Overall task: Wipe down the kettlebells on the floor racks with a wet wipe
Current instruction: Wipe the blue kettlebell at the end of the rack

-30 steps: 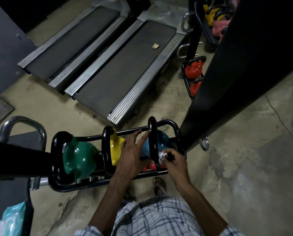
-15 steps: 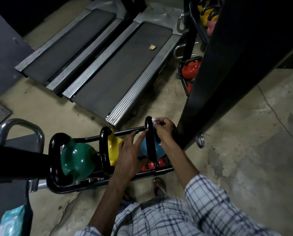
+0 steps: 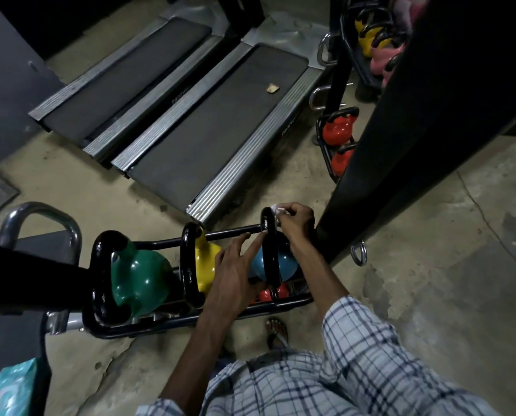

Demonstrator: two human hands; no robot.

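Three kettlebells stand in a black floor rack (image 3: pixel 166 322): a green one (image 3: pixel 139 280), a yellow one (image 3: pixel 205 267) and a blue one (image 3: pixel 283 265), each with a black handle. My right hand (image 3: pixel 295 220) pinches a crumpled white wet wipe (image 3: pixel 279 212) against the top of the blue kettlebell's handle (image 3: pixel 269 235). My left hand (image 3: pixel 235 271) lies with straight fingers on the blue kettlebell's left side, fingertips touching the handle. Small red kettlebells (image 3: pixel 273 292) show on the rack's lower level.
Two treadmill decks (image 3: pixel 208 136) lie just beyond the rack. A black upright post (image 3: pixel 400 139) stands to the right, with another rack of red kettlebells (image 3: pixel 339 136) and yellow kettlebells (image 3: pixel 367 40) behind it. A wipes pack (image 3: pixel 13 388) sits at the lower left. My sandalled foot (image 3: pixel 277 330) is near the rack.
My right hand carried the wipe from the lower front of the blue kettlebell's handle up to its top. My left hand stayed on the kettlebell.
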